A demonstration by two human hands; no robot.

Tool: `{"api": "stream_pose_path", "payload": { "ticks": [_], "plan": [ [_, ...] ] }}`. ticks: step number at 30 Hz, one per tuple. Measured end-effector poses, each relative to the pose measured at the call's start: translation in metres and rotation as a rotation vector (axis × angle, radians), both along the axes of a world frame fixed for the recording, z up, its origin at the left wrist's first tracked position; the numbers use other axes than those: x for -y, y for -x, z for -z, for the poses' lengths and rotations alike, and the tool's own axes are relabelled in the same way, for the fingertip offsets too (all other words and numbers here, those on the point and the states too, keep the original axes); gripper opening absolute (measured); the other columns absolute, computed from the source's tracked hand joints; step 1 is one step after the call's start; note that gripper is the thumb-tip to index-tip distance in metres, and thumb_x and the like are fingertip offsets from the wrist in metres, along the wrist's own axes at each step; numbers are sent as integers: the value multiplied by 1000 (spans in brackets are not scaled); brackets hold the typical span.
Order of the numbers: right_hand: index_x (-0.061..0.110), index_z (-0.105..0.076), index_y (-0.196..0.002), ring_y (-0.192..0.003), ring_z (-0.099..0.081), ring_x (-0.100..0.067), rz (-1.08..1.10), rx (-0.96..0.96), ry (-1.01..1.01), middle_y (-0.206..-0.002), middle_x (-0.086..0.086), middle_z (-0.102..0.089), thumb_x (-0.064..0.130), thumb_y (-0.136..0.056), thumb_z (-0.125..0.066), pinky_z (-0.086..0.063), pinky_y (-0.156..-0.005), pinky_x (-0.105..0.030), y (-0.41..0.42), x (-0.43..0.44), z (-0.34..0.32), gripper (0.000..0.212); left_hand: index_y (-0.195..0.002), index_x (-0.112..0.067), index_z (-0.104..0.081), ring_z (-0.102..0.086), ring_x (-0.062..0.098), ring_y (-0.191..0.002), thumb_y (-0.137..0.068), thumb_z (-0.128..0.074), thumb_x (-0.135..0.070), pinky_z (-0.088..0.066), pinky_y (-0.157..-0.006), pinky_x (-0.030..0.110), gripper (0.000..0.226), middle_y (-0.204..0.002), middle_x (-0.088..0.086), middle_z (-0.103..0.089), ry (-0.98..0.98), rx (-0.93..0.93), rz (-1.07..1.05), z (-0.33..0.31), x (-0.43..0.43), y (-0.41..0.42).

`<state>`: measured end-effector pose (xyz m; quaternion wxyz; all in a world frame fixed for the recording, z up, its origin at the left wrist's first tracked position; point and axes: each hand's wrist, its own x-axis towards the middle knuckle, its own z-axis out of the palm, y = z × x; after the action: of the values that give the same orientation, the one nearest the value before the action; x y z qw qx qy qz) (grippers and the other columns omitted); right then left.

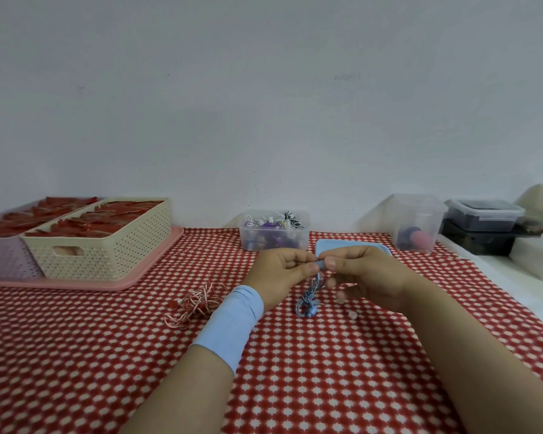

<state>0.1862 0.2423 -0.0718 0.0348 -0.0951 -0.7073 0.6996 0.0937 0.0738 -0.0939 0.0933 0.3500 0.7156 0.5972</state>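
Fingertips: your left hand (pixel 282 274) and right hand (pixel 367 277) each pinch, thumb against forefinger, the top end of the blue-and-white bundled earphone cable (pixel 309 297). The other fingers curl loosely below. Two pinches this close suggest you are working one short stretch, a wrap or a knot.
Cable: it hangs from the pinch just in front of the clear plastic tub of earphones (pixel 273 238). Its lower coil rests on the red-and-white checked tablecloth (pixel 326 371), so the weight does not drag on your grip.
Loose bits: small pale ear tips (pixel 352 314) lie on the cloth in front of the tub, below your right hand, within reach.
Lid: the light blue plastic lid (pixel 358 245) lies flat, just right of the tub and behind your knuckles, leaving the tub open.
Waiting: a red-and-white tangled earphone cable (pixel 195 303) sits front-left of the tub, apart from your hands, probably next.
Far left of the tub: a cream perforated plastic basket (pixel 107 255) stands on a pink tray (pixel 76 284), out of your working space.
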Motion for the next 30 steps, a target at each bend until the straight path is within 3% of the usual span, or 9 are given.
{"api": "stream_pose_path", "payload": {
  "ticks": [6, 12, 18, 21, 25, 27, 30],
  "plan": [
    [10, -81, -92, -69, -67, -15, 3, 23, -28, -87, -12, -74, 23, -71, -78, -56, -63, -33, 2, -1, 0, 25, -98, -20, -72, -70, -1, -84, -88, -71, -13, -53, -76, 12, 12, -93, -6, -74, 13, -1, -8, 1, -1, 1],
    [11, -81, -92, -69, -67, -16, 62, -25, -160, -90, -12, -77, 13, -87, -74, -56, -64, -33, 0, 2, -2, 9, -89, -27, -71, -71, 6, -88, -86, -73, -15, -56, -83, 20, 12, -92, -4, -76, 36, -46, -30, 2, -2, 1],
    [13, -80, -98, -73, -69, -19, 49, -39, -71, -96, -9, -77, 21, -88, -71, -54, -65, -36, -1, 1, -4, 16, -94, -18, -72, -71, 8, -87, -86, -73, -14, -56, -82, 19, 8, -93, 0, -76, -14, 22, -28, 0, -3, 2],
    [22, -77, -101, -71, -71, -12, 217, -58, -308, -97, 6, -78, 32, -94, -66, -52, -63, -26, -5, -8, -7, 16, -98, -9, -71, -70, 7, -78, -85, -75, -14, -57, -76, 20, 15, -92, 5, -75, -16, 60, -51, 1, -3, 4],
    [16, -78, -93, -53, -58, -5, 361, -59, -626, -84, 9, -72, 15, -95, -68, -43, -50, -11, -3, -29, 3, 11, -104, -17, -71, -67, 8, -77, -84, -76, -17, -58, -79, 28, 21, -94, 5, -75, -16, 25, -90, 0, 1, 9],
    [18, -80, -97, -65, -57, 0, 316, 9, -796, -82, 12, -71, 13, -93, -69, -45, -66, -12, -1, -34, 9, 12, -115, -18, -70, -67, 8, -74, -87, -73, -11, -59, -77, 26, 30, -97, 3, -73, 1, 12, -56, -1, 3, 10],
    [26, -81, -94, -89, -63, -3, 210, 134, -946, -98, 11, -75, 21, -87, -76, -46, -90, -21, 3, -35, 13, 10, -118, -11, -70, -69, 11, -70, -85, -72, -3, -59, -72, 23, 34, -95, 3, -73, 39, 44, -33, -4, 7, 8]
  ]
}}
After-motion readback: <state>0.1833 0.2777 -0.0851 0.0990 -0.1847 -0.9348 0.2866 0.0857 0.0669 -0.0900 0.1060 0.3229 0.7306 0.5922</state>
